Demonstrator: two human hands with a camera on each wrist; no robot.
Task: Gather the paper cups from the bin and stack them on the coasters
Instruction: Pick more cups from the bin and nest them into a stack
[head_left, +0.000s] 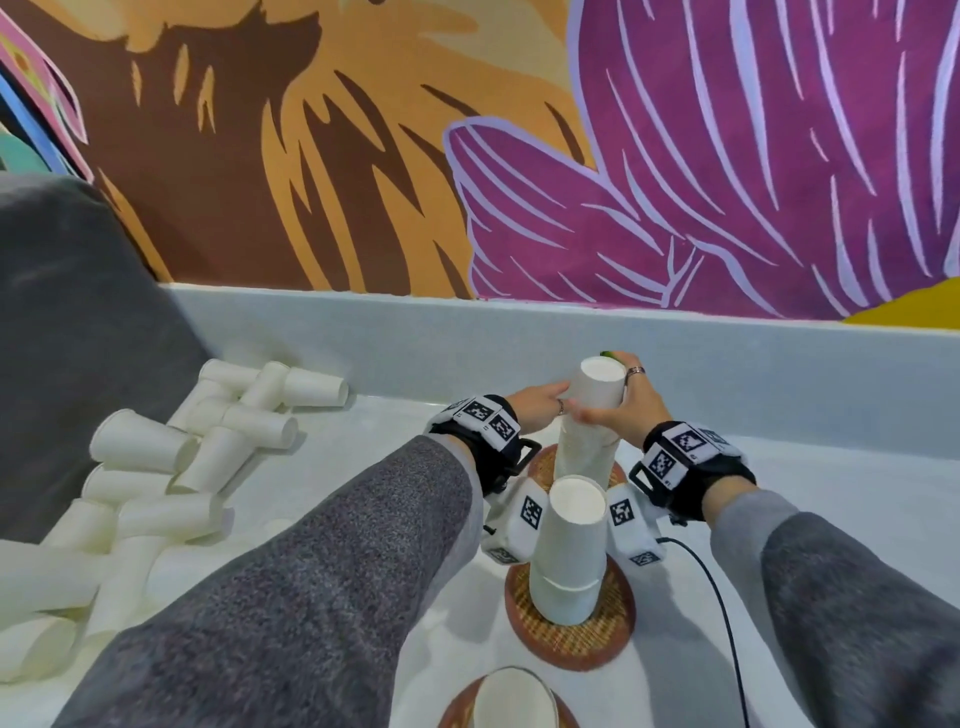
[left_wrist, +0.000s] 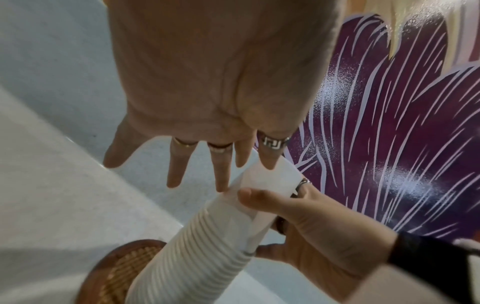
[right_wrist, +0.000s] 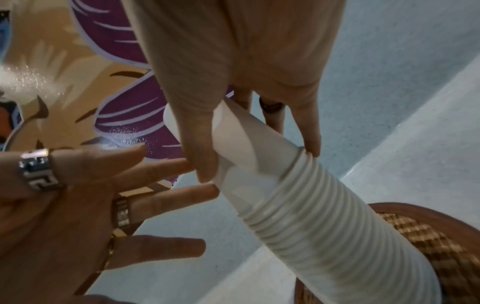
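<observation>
A tall stack of upturned white paper cups (head_left: 584, 452) stands on the far woven coaster (head_left: 543, 467). My right hand (head_left: 621, 410) grips the top cup (head_left: 597, 387), with its thumb (right_wrist: 200, 148) on the near side and the fingers behind. My left hand (head_left: 543, 408) is at the cup's left, straight spread fingers (left_wrist: 221, 168) touching it with their tips. The ribbed stack (left_wrist: 197, 253) leans up from the coaster (left_wrist: 116, 271). A shorter stack (head_left: 569, 545) sits on the middle coaster (head_left: 571, 639). A third stack (head_left: 514, 699) is at the bottom edge.
Several loose cups (head_left: 182, 467) lie in a pile on the white surface at the left, beside a grey cushion (head_left: 67, 322). A grey ledge (head_left: 467, 332) and a painted wall close the back. A black cable (head_left: 719, 603) runs down at the right.
</observation>
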